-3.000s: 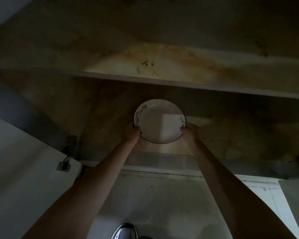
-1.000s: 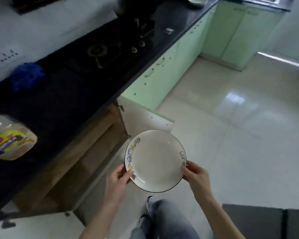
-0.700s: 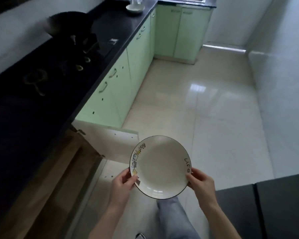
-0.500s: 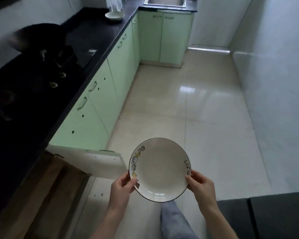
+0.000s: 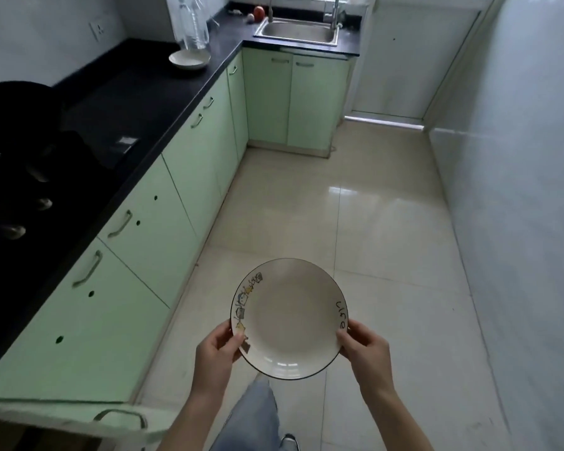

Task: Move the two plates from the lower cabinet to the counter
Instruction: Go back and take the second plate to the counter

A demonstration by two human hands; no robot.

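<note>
I hold a white plate (image 5: 288,319) with a dark rim, a small drawing on its left edge and the word "life" on its right, level above the floor. My left hand (image 5: 217,351) grips its left rim and my right hand (image 5: 365,348) grips its right rim. A second white plate (image 5: 189,59) lies on the black counter (image 5: 134,99) far ahead, near the corner. The open lower cabinet door (image 5: 88,418) shows at the bottom left edge.
Green cabinet fronts (image 5: 150,229) run along the left under the counter. A black pan (image 5: 17,109) and stove knobs sit at the left. Clear bottles (image 5: 191,22) stand behind the far plate. A steel sink (image 5: 297,32) is at the far end. A white wall (image 5: 528,190) bounds the right.
I lifted the plate out of the dark cabinet, stood up and turned right along the kitchen. The cabinet slid to the bottom left and the sink and far plate came into view.
</note>
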